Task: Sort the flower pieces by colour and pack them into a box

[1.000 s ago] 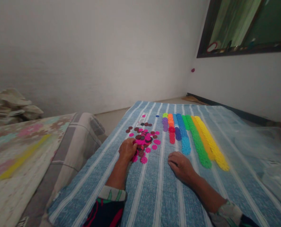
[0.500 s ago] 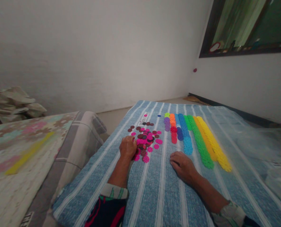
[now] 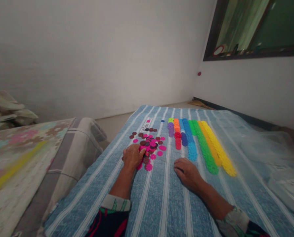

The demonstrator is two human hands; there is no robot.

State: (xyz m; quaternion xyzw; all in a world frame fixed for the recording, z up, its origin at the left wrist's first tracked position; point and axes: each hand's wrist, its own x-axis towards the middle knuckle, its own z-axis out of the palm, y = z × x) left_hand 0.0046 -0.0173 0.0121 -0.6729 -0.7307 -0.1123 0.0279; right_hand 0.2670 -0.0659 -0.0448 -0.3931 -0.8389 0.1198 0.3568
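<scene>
My left hand [image 3: 132, 156] is at the near left edge of a loose pile of pink and dark brown scalloped plastic discs [image 3: 152, 143]. Its thumb and bent fingers close around a pink disc [image 3: 141, 148], though the fingertips are partly hidden. To the right, my right hand [image 3: 187, 171] rests on the striped cloth with its fingers curled in; nothing shows in it. Beyond it lie overlapping rows of discs sorted by colour: light blue [image 3: 192, 151], red [image 3: 178, 143], purple [image 3: 171, 129], orange [image 3: 176, 124], green [image 3: 206, 151] and yellow [image 3: 221, 151].
Blue striped cloth [image 3: 157, 204] covers the table. Clear plastic bags or containers [image 3: 289, 187] lie at the right. A single blue disc [image 3: 162, 121] and a printed white strip [image 3: 146, 125] lie at the back. At left stands a cloth-covered surface [image 3: 60, 158] with a yellow strip [image 3: 18, 164].
My left hand has opened from a tighter fist, its thumb now stretching toward the pile. My right hand stays resting on the cloth. The whole view has shifted slightly.
</scene>
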